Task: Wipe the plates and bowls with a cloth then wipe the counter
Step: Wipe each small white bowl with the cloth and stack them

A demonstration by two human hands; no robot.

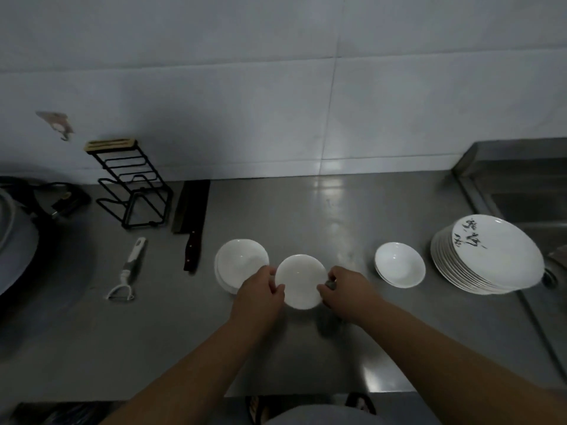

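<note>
A small white bowl (301,281) is held over the steel counter (184,348) between both hands. My left hand (259,297) grips its left rim. My right hand (345,294) is at its right rim, and a bit of grey cloth (330,284) shows between those fingers; most of the cloth is hidden. A short stack of white bowls (241,263) stands just left of the held bowl. Another stack of white bowls (399,269) sits to the right. Further right is a tall stack of white plates (487,260) with a dark brush pattern on the top one.
A cleaver (192,220) lies by the wall, a black wire rack (135,191) left of it, and a peeler (127,271) in front. A large dark pot (18,240) is at the far left. A steel sink (527,204) lies at the right.
</note>
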